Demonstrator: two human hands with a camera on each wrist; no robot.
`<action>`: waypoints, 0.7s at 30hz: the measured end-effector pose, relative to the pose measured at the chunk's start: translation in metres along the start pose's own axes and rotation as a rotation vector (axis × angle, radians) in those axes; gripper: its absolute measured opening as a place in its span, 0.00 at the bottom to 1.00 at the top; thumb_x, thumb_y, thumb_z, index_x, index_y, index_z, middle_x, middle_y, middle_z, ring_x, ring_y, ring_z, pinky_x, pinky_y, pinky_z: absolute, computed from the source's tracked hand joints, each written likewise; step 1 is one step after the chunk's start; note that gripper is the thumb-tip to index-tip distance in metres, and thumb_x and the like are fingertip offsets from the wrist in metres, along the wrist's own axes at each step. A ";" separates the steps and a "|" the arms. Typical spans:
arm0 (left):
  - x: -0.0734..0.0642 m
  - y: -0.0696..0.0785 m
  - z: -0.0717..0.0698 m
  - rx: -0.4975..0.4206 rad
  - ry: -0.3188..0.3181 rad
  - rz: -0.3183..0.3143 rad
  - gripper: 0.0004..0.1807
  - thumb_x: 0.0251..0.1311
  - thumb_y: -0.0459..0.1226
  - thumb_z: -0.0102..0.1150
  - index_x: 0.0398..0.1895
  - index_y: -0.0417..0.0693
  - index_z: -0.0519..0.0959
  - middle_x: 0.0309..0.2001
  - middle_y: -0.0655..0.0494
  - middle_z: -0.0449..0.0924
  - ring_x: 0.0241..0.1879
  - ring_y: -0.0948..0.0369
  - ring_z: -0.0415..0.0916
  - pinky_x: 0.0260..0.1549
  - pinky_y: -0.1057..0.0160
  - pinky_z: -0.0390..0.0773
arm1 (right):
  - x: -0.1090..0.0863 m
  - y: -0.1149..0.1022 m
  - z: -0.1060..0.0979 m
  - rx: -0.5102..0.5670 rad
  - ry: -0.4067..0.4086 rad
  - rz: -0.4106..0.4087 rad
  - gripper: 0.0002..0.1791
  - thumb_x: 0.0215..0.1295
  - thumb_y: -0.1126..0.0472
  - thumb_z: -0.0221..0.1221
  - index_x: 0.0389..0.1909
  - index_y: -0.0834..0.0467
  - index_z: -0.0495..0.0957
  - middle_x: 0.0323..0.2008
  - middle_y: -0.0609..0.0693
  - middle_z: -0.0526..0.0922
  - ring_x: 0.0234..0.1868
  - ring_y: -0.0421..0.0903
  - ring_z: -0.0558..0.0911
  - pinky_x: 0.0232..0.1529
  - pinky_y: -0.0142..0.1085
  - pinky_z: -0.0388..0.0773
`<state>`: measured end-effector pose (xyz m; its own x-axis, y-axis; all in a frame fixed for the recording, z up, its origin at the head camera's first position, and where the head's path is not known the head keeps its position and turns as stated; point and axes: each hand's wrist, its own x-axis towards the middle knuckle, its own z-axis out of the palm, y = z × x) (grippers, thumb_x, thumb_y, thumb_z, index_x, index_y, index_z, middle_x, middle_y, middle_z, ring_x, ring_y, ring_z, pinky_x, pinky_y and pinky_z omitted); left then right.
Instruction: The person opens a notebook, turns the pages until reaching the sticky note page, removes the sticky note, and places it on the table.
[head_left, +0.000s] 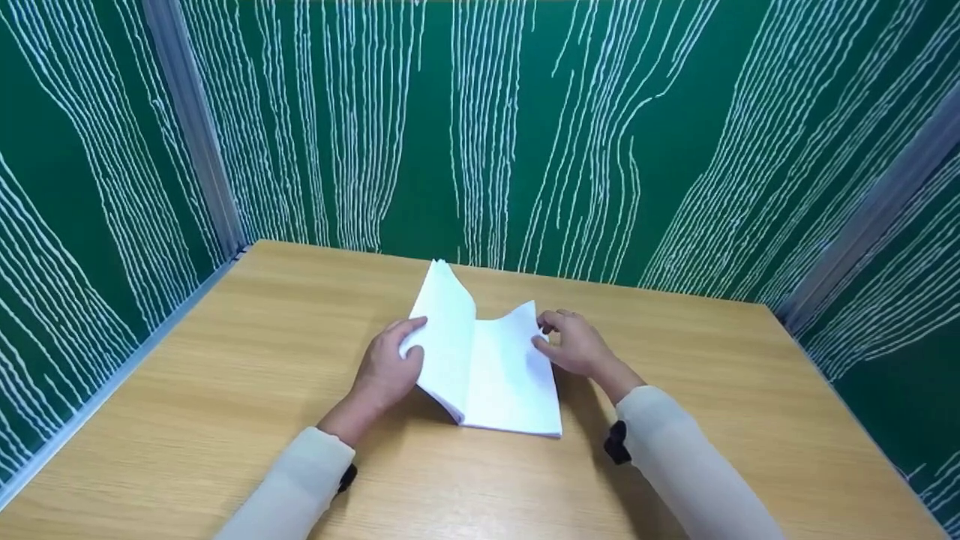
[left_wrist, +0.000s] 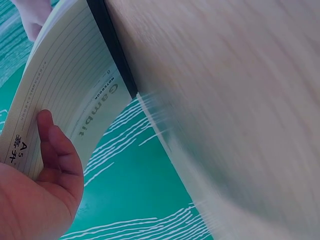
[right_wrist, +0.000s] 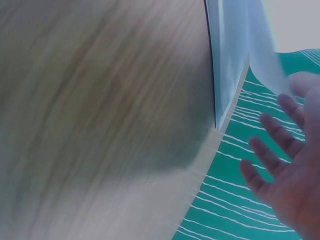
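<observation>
A notebook (head_left: 514,382) with white pages lies open on the table, its left part raised at a slant. My left hand (head_left: 390,364) grips that raised part by its outer edge, thumb on the page side. From the left wrist view, the fingers of the left hand (left_wrist: 57,155) lie against the lined back side of the notebook (left_wrist: 75,85), printed "Gambit" and "NOTEBOOK". At the upper right edge, my right hand (head_left: 577,345) pinches a lifted page (head_left: 525,319) between thumb and forefinger. The other fingers of the right hand (right_wrist: 295,155) are spread, loosely bent.
The wooden table (head_left: 225,360) extends around the notebook on every side. Green panels (head_left: 427,150) with white wavy lines stand behind it and at both sides, joined by grey posts (head_left: 199,127). Dark wrist devices (head_left: 617,442) show at the light sleeves (head_left: 300,480).
</observation>
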<state>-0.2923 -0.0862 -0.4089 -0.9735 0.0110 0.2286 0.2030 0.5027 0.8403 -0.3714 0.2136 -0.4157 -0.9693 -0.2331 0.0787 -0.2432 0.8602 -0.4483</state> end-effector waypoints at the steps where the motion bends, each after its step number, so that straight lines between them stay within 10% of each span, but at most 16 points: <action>1: 0.000 0.000 0.000 -0.003 0.000 -0.001 0.25 0.63 0.36 0.49 0.64 0.50 0.72 0.69 0.50 0.67 0.71 0.49 0.59 0.69 0.49 0.59 | -0.001 0.000 0.000 0.016 -0.003 -0.003 0.18 0.65 0.49 0.58 0.53 0.51 0.76 0.49 0.51 0.79 0.52 0.52 0.75 0.56 0.46 0.77; 12: -0.001 0.000 0.000 -0.021 -0.008 -0.010 0.25 0.63 0.39 0.52 0.65 0.51 0.72 0.68 0.52 0.68 0.70 0.50 0.61 0.68 0.49 0.61 | -0.005 -0.014 0.006 0.118 -0.092 -0.070 0.13 0.67 0.64 0.54 0.48 0.46 0.79 0.39 0.46 0.82 0.41 0.46 0.78 0.45 0.37 0.81; 21: -0.001 0.001 0.001 -0.046 -0.025 -0.041 0.26 0.63 0.43 0.53 0.65 0.52 0.71 0.70 0.53 0.65 0.71 0.52 0.60 0.69 0.49 0.60 | -0.001 -0.032 0.011 0.056 -0.110 -0.060 0.11 0.65 0.57 0.59 0.48 0.45 0.77 0.40 0.45 0.81 0.40 0.45 0.77 0.40 0.36 0.80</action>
<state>-0.2906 -0.0850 -0.4083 -0.9833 0.0134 0.1815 0.1670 0.4626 0.8707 -0.3618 0.1813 -0.4109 -0.9424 -0.3342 0.0104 -0.2953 0.8174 -0.4946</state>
